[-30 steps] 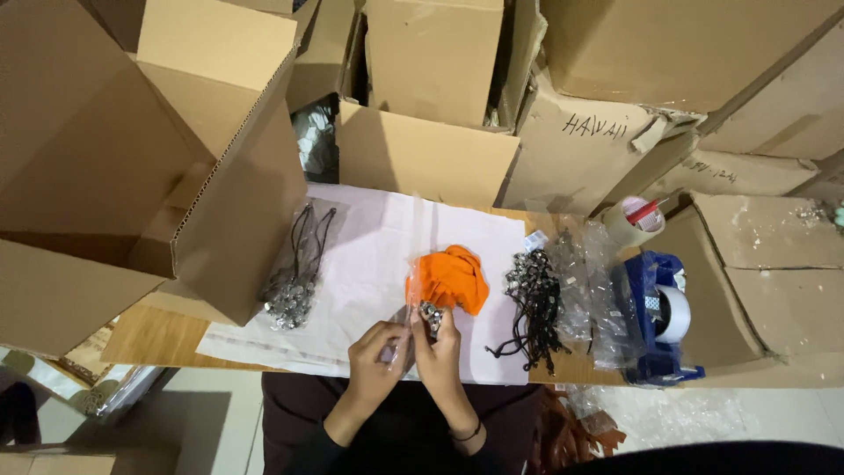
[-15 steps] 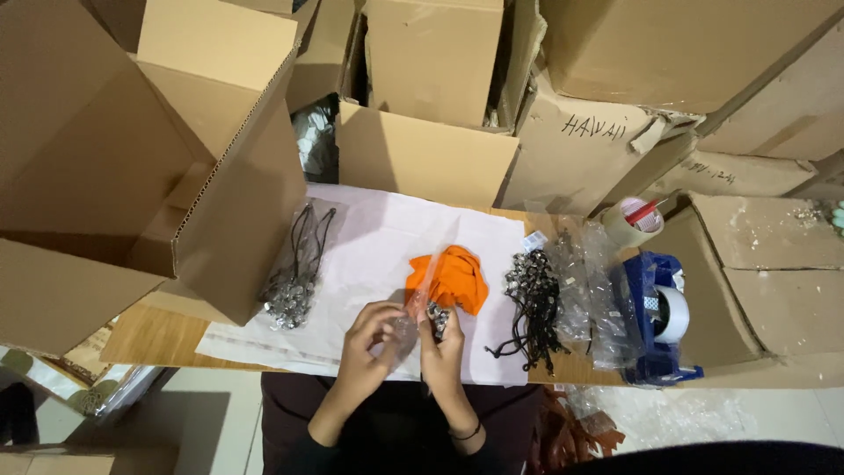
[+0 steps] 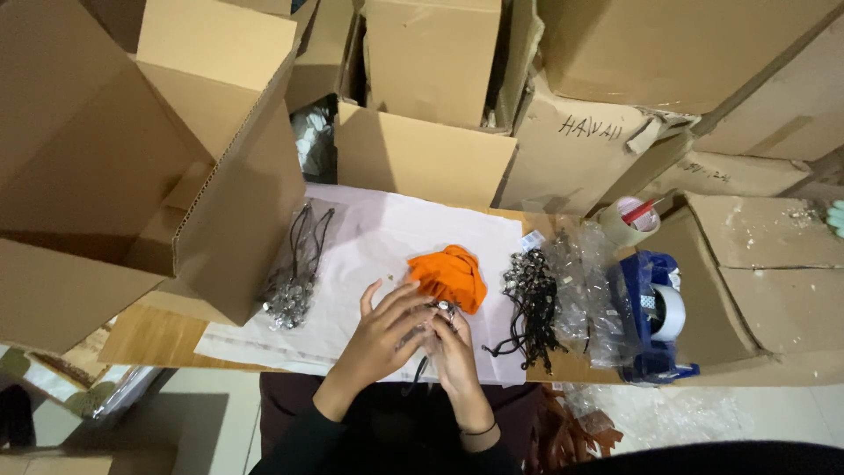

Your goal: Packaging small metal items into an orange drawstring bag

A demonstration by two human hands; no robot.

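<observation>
boxes point(image 3: 422, 158): matt cardboard; cloth point(image 3: 450, 274): soft orange fabric; table point(image 3: 149, 339): smooth wood; bags point(image 3: 585, 295): glossy plastic

Two hands – left hand point(image 3: 387, 330), right hand point(image 3: 457, 356) – meet over one small beaded piece point(image 3: 437, 312). Just beyond them, one orange cloth point(image 3: 450, 274). Two heaps of corded pendants – one to their left point(image 3: 294, 281), one to their right point(image 3: 527, 303). Further right, one blue tape dispenser point(image 3: 651, 321).

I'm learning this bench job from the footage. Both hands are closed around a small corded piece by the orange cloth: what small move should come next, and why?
Probably a short carry left to the bagged pile. Left hand and right hand together hold one corded metal piece just below the orange cloth. Loose pieces wait on the right; bagged ones lie left.
</observation>
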